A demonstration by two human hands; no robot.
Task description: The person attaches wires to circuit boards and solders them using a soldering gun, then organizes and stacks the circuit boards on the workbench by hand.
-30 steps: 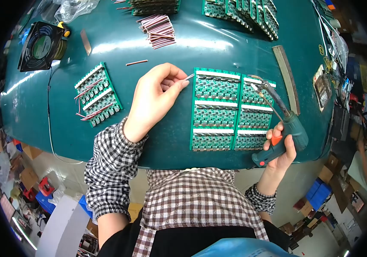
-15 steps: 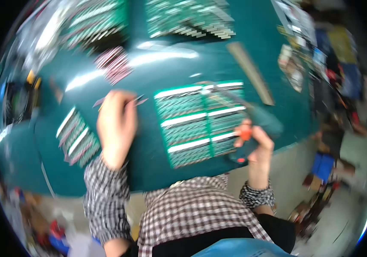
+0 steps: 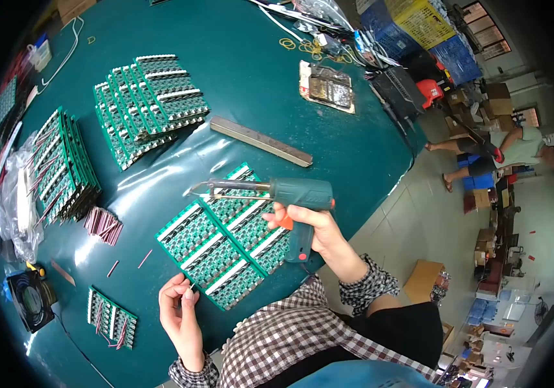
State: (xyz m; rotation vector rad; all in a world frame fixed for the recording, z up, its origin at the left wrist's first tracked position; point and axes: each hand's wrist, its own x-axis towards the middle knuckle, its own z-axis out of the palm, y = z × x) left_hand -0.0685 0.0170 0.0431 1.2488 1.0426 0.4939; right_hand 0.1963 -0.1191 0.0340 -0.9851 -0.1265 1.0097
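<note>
My right hand (image 3: 312,226) is wrapped round the grip of a green soldering gun (image 3: 299,194), whose tip hangs over the upper part of a green circuit board panel (image 3: 228,236). Beside the panel's lower left edge, my left hand (image 3: 181,310) pinches a small wire (image 3: 191,285) between thumb and fingertips. Two loose wires lie left of the panel, one short (image 3: 113,268) and one thin (image 3: 145,258). A smaller board (image 3: 112,318) with several wires on it rests at the lower left. A bundle of wires (image 3: 103,226) lies farther up.
Stacked boards stand at the left (image 3: 63,168) and upper left (image 3: 148,103). A long bar (image 3: 261,141) lies beyond the panel. A fan (image 3: 30,297) sits at the left edge, near plastic bags (image 3: 21,200). Another person (image 3: 513,147) is across the room at the right.
The camera view has turned, so the table appears rotated. My left hand has moved away from the loose wires to the panel's lower left edge. My right hand still holds the soldering gun.
</note>
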